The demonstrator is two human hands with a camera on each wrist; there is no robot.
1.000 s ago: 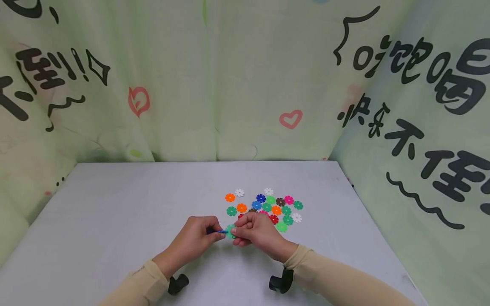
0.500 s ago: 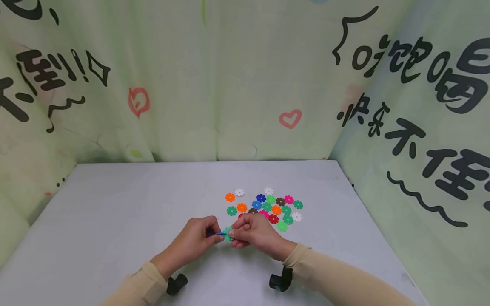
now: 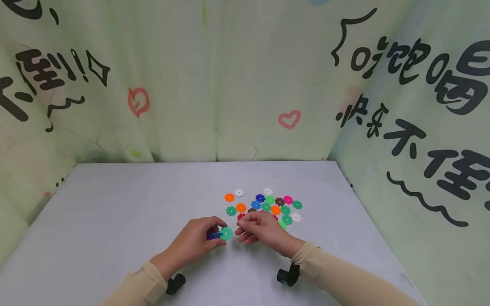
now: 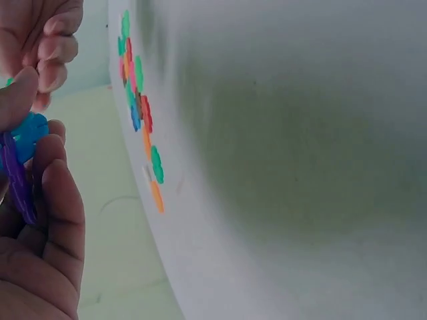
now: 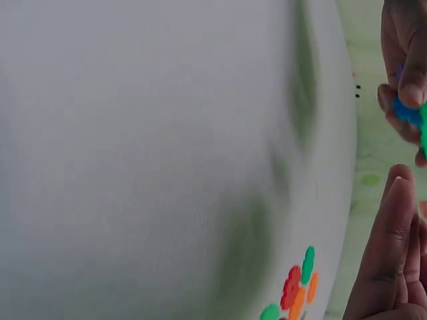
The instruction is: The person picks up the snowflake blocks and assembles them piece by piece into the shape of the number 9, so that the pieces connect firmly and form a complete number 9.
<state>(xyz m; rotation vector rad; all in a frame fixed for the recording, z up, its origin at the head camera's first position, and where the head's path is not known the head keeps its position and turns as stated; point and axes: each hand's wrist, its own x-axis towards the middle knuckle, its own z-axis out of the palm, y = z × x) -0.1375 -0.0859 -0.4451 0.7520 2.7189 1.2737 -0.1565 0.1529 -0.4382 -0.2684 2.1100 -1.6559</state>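
In the head view my left hand [image 3: 217,230] pinches a small cluster of joined flower-shaped plastic discs: a green disc [image 3: 226,233] stands out to the right, with a purple piece [image 3: 210,235] behind it. The left wrist view shows a blue disc [image 4: 28,137] and a purple disc [image 4: 17,180] between the thumb and fingers. My right hand [image 3: 242,229] hovers just right of the cluster, apart from it, with its fingers relaxed and nothing in them. In the right wrist view my right fingers [image 5: 393,247] lie nearly straight below the left hand [image 5: 403,63].
A loose pile of several coloured discs [image 3: 268,206] lies on the grey table [image 3: 134,204] just beyond my right hand. Printed green cloth walls close in the back and both sides. Black wrist-camera mounts [image 3: 288,275] sit under my forearms.
My right hand has let go of the green disc and drawn slightly to the right. The cluster stays in my left hand, and the green disc now shows in full.
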